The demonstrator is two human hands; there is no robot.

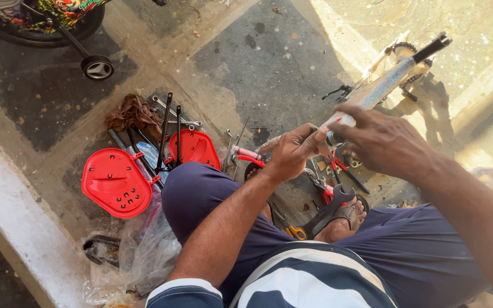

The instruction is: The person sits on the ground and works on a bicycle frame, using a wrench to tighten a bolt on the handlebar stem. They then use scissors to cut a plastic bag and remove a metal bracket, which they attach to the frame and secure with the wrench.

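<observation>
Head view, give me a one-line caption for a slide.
Seated person's left hand and right hand grip a bike frame above scattered pliers, a wrench and red plates.

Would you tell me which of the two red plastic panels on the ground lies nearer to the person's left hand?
The smaller red panel, beside the knee, lies nearer the left hand. The larger red panel, with slots along its lower edge, lies farther left by the kerb.
</observation>
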